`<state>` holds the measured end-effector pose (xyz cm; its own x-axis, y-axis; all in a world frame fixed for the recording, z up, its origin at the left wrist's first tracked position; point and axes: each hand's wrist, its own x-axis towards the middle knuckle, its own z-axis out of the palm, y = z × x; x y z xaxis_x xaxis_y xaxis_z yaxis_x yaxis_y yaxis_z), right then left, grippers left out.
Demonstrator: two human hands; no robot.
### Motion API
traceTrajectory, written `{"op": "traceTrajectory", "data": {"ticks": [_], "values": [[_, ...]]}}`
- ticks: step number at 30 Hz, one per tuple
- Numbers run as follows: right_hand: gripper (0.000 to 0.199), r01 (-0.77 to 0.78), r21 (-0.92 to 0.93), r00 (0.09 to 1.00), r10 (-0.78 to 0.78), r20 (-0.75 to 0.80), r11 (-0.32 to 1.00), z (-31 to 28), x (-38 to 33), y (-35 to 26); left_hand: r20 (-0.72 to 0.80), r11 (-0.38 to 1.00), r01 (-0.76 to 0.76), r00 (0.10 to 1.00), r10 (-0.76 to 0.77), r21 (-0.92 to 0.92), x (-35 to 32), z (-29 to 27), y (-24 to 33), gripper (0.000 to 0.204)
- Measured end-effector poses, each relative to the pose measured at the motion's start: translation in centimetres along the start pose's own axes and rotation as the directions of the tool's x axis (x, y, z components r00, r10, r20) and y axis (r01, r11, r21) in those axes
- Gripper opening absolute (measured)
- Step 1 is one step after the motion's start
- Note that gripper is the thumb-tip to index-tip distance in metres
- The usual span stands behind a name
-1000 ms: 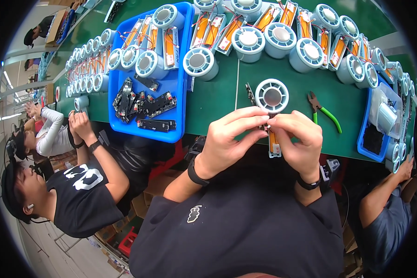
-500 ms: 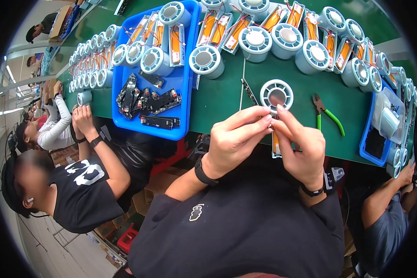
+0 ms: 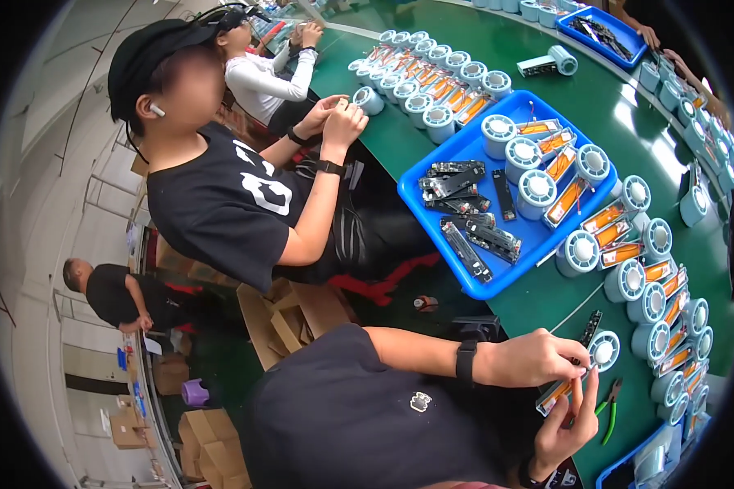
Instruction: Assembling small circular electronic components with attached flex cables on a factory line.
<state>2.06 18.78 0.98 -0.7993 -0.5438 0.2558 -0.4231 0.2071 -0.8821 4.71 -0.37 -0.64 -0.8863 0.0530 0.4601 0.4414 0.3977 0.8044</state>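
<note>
Over the near table edge, my left hand [image 3: 537, 359] and my right hand [image 3: 569, 420] meet with fingertips pinched. What they pinch is too small to make out. Just beyond them stands a light blue round fan unit [image 3: 603, 350] with a slatted ring. An orange battery in its housing [image 3: 553, 397] shows partly below my fingers. Beside the unit lies a narrow black circuit board [image 3: 591, 328]. Green-handled cutting pliers [image 3: 609, 410] rest to the right of my right hand.
A blue tray [image 3: 538, 238] holds black circuit boards [image 3: 471, 236] and several fan units. Rows of units [image 3: 648, 301] line the table to the right. Another blue tray [image 3: 603, 479] sits at lower right. A co-worker [image 3: 220, 196] at left handles a unit; cardboard boxes [image 3: 281, 322] stand below.
The view has swung left, bringing the co-worker and floor further in, so my hands and the fan unit now appear lower right. Both hands remain pinched together by the unit.
</note>
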Motion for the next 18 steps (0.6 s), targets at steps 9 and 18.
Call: {"op": "traceTrajectory", "data": {"ticks": [9, 18], "values": [[0.031, -0.326, 0.057, 0.922, 0.331, -0.199, 0.944, -0.7, -0.1, -0.3, 0.116, 0.964, -0.030, 0.991, 0.063, -0.265, 3.5, -6.6, 3.9, 0.029], [0.020, -0.222, 0.121, 0.971, 0.230, -0.062, 0.968, -0.1, 0.6, 0.7, -0.331, 0.251, -0.478, 0.824, 0.460, -0.842, 5.0, -12.4, 11.7, 0.006]]}}
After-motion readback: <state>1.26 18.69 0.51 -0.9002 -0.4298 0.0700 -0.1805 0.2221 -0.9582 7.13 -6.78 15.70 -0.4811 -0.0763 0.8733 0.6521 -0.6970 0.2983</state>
